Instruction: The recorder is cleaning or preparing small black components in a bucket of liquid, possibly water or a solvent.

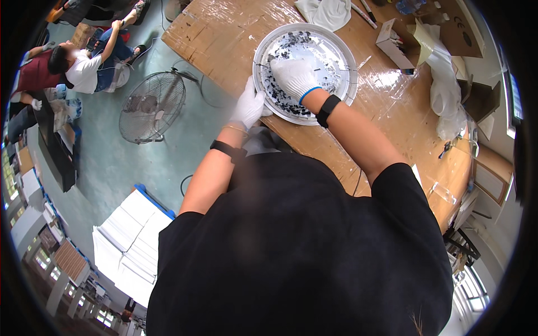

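A round, shallow white pan (352, 68) with a raised rim sits at the table's near-left edge. Many small black pieces (300, 40) lie scattered over its floor, thickest toward the left and far sides. My left hand (249, 105), in a white knit glove, grips the pan's left rim. Inside the pan is my right hand (294, 77), gloved in white with a blue cuff. Its fingers are curled down among the black pieces, and whatever is between them is hidden.
The brown wooden table (224, 36) carries a white cloth (326, 12), a pen (364, 17), an open carton (395, 43) and crumpled clear plastic (445, 101). Left, on the floor, stands a round fan (152, 106). White stacked sheets (129, 238) lie behind it; people sit farther left.
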`<state>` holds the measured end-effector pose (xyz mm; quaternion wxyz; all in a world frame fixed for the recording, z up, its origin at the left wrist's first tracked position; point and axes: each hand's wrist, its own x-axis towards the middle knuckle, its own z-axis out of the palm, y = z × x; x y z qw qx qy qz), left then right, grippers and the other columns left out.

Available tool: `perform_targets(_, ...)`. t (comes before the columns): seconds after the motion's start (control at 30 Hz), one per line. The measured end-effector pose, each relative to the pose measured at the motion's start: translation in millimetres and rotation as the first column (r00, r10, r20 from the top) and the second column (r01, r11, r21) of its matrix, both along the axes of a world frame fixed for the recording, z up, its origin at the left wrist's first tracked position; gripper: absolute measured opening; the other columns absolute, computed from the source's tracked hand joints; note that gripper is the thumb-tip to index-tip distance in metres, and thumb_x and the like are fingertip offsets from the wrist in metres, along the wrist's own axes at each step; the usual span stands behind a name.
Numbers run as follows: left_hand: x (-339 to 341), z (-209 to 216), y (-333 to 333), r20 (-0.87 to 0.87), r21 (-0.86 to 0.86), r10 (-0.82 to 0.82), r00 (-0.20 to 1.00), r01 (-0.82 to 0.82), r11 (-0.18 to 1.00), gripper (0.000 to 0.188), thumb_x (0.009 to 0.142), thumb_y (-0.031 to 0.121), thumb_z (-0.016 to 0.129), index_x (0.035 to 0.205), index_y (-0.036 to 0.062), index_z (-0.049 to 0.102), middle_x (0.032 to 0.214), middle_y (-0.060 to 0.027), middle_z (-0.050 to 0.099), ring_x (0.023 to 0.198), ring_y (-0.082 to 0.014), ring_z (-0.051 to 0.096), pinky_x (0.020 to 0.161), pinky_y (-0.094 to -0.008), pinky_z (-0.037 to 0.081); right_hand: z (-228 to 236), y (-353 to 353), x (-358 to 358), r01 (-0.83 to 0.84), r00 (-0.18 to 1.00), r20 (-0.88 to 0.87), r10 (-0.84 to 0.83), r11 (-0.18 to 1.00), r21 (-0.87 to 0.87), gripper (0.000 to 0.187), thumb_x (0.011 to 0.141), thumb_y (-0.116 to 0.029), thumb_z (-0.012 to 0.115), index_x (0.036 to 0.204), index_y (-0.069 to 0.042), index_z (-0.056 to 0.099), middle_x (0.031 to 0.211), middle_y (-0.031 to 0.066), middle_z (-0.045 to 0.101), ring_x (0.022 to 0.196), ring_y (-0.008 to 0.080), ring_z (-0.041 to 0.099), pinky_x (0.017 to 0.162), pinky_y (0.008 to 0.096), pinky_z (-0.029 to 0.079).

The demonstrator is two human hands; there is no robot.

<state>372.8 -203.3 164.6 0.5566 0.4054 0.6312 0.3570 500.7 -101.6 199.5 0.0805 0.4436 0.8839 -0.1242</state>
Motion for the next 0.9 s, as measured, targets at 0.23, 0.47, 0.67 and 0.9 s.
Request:
perform_targets(0.23, -1, 4, 0, 0.128, -0.109, 0.049, 0.991, -0.035, 0.993, 0.039, 0.097, 0.016, 0.041, 0.135, 0.0100, 0.036, 0.118, -0.0167, 0.057, 0.096, -0.0244, 0.065, 0.070, -0.0331, 0.059, 12, -1, 11, -0.088, 0.995, 0.046, 0.090, 0.995, -0.046, 0.016, 0.083, -0.010, 0.052, 0.089, -0.002, 0.066, 0.081, 0.0191, 0.068, 0.077, 0.0340, 0.068, 0.062, 0.0455, 0.053)
perform_targets(0.47, -1, -2, -1, 0.208, -0.128, 0.070, 0.976, -0.044, 0.991, 0.043, 0.095, 0.009, 0.040, 0.137, 0.0105, 0.032, 0.120, -0.0159, 0.055, 0.093, -0.0240, 0.065, 0.066, -0.0323, 0.060, 12, 40, 19, 0.090, 0.996, -0.018, -0.089, 0.994, 0.070, 0.018, 0.085, -0.010, 0.051, 0.093, -0.004, 0.066, 0.085, 0.0177, 0.068, 0.081, 0.0326, 0.068, 0.066, 0.0441, 0.054)
perform_targets(0.67, -5, -39, -5, 0.092, 0.002, 0.050, 0.994, -0.051, 0.999, 0.047, 0.090, 0.009, 0.041, 0.137, 0.0100, 0.034, 0.119, -0.0229, 0.056, 0.108, -0.0384, 0.057, 0.095, -0.0410, 0.043, 10, 49, 10, 0.188, 0.982, 0.018, -0.189, 0.981, 0.055, 0.021, 0.085, -0.010, 0.051, 0.099, -0.003, 0.065, 0.092, 0.0167, 0.069, 0.087, 0.0320, 0.068, 0.069, 0.0444, 0.055)
perform_targets(0.9, 4, 5, 3, -0.062, -0.039, 0.017, 0.998, -0.019, 0.999, 0.048, 0.090, 0.011, 0.042, 0.137, 0.0118, 0.034, 0.117, -0.0235, 0.058, 0.107, -0.0384, 0.057, 0.093, -0.0414, 0.045, 0, 33, -2, 0.227, 0.974, 0.016, -0.227, 0.974, 0.002, 0.022, 0.086, -0.011, 0.050, 0.094, -0.003, 0.068, 0.090, 0.0196, 0.069, 0.084, 0.0337, 0.069, 0.066, 0.0453, 0.055)
